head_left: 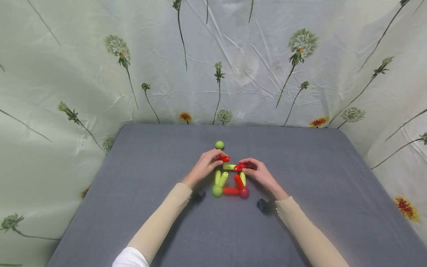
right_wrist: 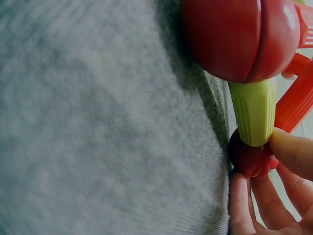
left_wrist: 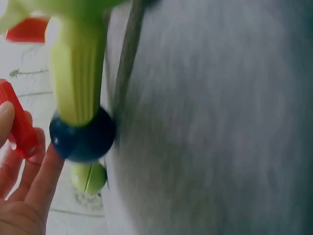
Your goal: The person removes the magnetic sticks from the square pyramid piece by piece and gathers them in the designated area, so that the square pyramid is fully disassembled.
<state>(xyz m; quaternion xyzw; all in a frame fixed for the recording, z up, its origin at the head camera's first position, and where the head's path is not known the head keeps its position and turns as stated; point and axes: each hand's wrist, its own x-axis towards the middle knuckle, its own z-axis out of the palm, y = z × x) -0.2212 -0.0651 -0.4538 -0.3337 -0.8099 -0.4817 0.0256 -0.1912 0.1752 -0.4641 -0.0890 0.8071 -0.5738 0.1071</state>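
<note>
In the head view a toy frame of plastic rods and balls lies on the table. My left hand [head_left: 208, 163] pinches a loose red rod [head_left: 225, 159] above its back left corner. There, the left wrist view shows a dark blue ball [left_wrist: 83, 136] on a yellow-green rod [left_wrist: 76, 73]; my left hand hides it from the head view. My right hand [head_left: 258, 171] grips the back right red ball [right_wrist: 248, 155], from which a red rod [head_left: 237, 168] rises. The front has a green ball [head_left: 217, 190], a red rod [head_left: 230, 191] and a red ball [head_left: 244, 192].
A loose green ball [head_left: 219, 145] sits on the grey-covered table [head_left: 160, 148] behind the frame. A curtain with dandelion prints [head_left: 247, 66] hangs along the far edge and the sides. A dark wrist camera [head_left: 263, 206] shows under the right wrist.
</note>
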